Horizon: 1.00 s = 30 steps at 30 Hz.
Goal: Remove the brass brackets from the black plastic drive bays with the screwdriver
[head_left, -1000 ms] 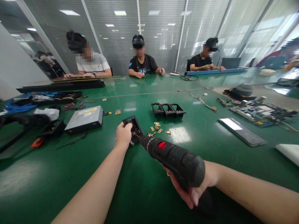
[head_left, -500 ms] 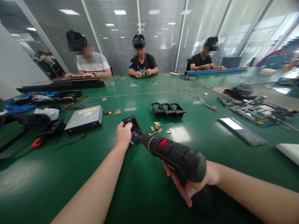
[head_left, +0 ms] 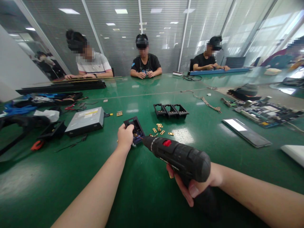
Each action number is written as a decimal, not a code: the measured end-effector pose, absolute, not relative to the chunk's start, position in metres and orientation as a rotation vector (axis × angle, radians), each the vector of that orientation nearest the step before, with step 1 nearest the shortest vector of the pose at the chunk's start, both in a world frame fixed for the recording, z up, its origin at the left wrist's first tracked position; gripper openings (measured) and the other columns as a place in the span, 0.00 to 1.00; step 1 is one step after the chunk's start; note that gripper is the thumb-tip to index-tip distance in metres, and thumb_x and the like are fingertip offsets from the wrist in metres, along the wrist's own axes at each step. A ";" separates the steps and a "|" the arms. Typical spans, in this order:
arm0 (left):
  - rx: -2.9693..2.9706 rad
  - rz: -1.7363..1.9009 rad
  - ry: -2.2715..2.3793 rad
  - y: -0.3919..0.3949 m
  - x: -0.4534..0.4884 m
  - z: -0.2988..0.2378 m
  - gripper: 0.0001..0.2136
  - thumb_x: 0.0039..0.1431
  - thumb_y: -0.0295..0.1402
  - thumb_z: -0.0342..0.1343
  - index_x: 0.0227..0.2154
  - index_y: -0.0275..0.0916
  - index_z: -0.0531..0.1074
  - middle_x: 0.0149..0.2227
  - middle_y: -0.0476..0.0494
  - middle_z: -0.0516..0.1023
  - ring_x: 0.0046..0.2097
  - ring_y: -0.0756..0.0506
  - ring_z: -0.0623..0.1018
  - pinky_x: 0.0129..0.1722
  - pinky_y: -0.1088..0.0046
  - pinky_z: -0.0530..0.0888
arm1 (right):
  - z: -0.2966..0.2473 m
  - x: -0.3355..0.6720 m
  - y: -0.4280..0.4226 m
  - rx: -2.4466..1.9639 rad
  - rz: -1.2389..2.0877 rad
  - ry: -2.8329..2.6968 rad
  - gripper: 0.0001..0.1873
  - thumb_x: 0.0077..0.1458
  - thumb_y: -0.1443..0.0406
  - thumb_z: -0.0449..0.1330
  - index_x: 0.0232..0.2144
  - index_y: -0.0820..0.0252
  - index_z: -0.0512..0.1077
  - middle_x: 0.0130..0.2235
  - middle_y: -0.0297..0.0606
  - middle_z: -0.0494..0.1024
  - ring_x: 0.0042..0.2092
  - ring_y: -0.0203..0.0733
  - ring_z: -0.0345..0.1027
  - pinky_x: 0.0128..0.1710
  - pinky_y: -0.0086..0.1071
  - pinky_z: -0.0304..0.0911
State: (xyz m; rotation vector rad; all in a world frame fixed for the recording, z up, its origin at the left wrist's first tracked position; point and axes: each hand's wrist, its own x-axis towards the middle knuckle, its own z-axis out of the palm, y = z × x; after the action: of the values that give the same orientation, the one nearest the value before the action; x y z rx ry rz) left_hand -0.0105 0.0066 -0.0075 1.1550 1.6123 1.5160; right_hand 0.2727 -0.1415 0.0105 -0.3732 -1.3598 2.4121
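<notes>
1. The left grip (head_left: 125, 136) is closed on the near edge of a small black rectangular plastic frame (head_left: 134, 124) and holds it tilted up from the glossy green table (head_left: 133, 196). Tiny brass-coloured parts show inside the frame, right by the fingers
2. The right grip (head_left: 198, 186) is wrapped tightly round the handle of a black cordless power screwdriver with a red switch (head_left: 180, 156). Its nose points away from this grip, and the bit tip meets the inside of the frame just beside the left grip
3. The frame looks light, stiff and thin-walled, so it would probably twist or skid under the bit's push. Its outer rim close to the contact point seems the place to hold it, with the fingers clear of the bit
4. The screwdriver looks heavy and long in the nose. Its ribbed, rubbery body should give a sure hold at the handle; the trigger is hidden
5. Just beyond the left grip lie scattered small flat brass pieces (head_left: 160, 129), and farther beyond them a row of three similar black frames (head_left: 171, 110)
6. To the left of the left grip lies a grey metal disc drive (head_left: 85, 119). Well to the right of the right grip lie a flat dark slab with a bright face (head_left: 245, 133) and a green circuit board (head_left: 267, 112)
7. Other people sit at the far side of the table, their hands well apart from both grips
</notes>
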 end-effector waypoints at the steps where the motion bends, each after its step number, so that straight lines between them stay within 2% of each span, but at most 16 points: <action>1: 1.151 1.516 1.613 0.007 -0.010 -0.008 0.11 0.41 0.42 0.56 0.25 0.40 0.74 0.27 0.47 0.74 0.34 0.42 0.74 0.33 0.68 0.68 | 0.011 0.273 -0.142 -0.392 2.409 -1.365 0.33 0.47 0.63 0.81 0.50 0.64 0.70 0.30 0.36 0.86 0.28 0.39 0.82 0.31 0.28 0.76; 15: 1.178 1.502 1.635 0.006 -0.012 -0.009 0.12 0.43 0.42 0.56 0.26 0.40 0.74 0.28 0.46 0.76 0.34 0.42 0.75 0.34 0.67 0.68 | 0.007 0.272 -0.145 -0.457 2.396 -1.339 0.33 0.43 0.66 0.81 0.48 0.63 0.72 0.28 0.36 0.86 0.27 0.39 0.82 0.28 0.27 0.77; 24: 1.199 1.492 1.648 0.009 -0.014 -0.014 0.11 0.44 0.42 0.55 0.25 0.40 0.73 0.27 0.47 0.74 0.34 0.42 0.74 0.35 0.67 0.68 | 0.008 0.271 -0.146 -0.456 2.353 -1.367 0.33 0.41 0.64 0.82 0.47 0.64 0.74 0.28 0.35 0.84 0.26 0.37 0.79 0.27 0.24 0.73; 27: 1.196 1.494 1.628 0.008 -0.013 -0.013 0.11 0.44 0.42 0.55 0.25 0.41 0.73 0.28 0.46 0.75 0.35 0.41 0.75 0.35 0.67 0.68 | 0.012 0.270 -0.147 -0.470 2.248 -1.432 0.32 0.39 0.63 0.83 0.46 0.63 0.77 0.32 0.36 0.84 0.32 0.39 0.80 0.33 0.29 0.74; 30: 1.207 1.487 1.621 0.009 -0.013 -0.015 0.11 0.46 0.43 0.55 0.27 0.41 0.74 0.28 0.45 0.76 0.35 0.41 0.75 0.37 0.67 0.70 | 0.017 0.271 -0.148 -0.540 2.109 -1.514 0.38 0.35 0.62 0.85 0.51 0.61 0.80 0.46 0.44 0.84 0.46 0.47 0.79 0.41 0.34 0.74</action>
State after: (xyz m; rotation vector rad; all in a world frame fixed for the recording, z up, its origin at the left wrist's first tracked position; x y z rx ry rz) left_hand -0.0133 0.0087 -0.0152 1.2072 1.6210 1.4871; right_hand 0.2715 -0.1476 0.0175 -0.5401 -1.5144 2.1093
